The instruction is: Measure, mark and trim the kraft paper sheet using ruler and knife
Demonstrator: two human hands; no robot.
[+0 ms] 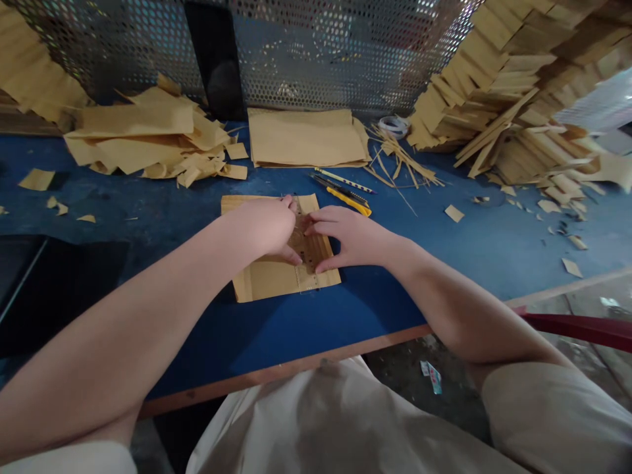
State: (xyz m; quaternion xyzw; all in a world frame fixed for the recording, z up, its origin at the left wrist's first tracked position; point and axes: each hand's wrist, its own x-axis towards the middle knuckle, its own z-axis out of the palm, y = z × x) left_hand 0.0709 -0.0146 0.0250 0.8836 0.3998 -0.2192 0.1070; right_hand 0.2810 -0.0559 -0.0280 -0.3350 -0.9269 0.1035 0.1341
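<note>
A brown paper sheet (266, 280) lies flat on the blue table (375, 309) in front of me. A clear ruler (307, 263) lies on it, running away from me. My left hand (264, 227) is curled over the ruler's far part, fingers bent and pressing down. My right hand (345, 237) rests beside it on the right, fingers stretched out flat on the ruler and paper. A yellow utility knife (348, 199) and a pencil (345, 180) lie just beyond my right hand.
A neat stack of brown sheets (306, 137) sits at the back centre. Loose scraps (148, 138) pile at the back left. Cut paper bundles (513, 85) heap at the right, thin offcut strips (402, 158) and a tape roll (394, 125) nearby. Perforated metal panel (320, 46) behind.
</note>
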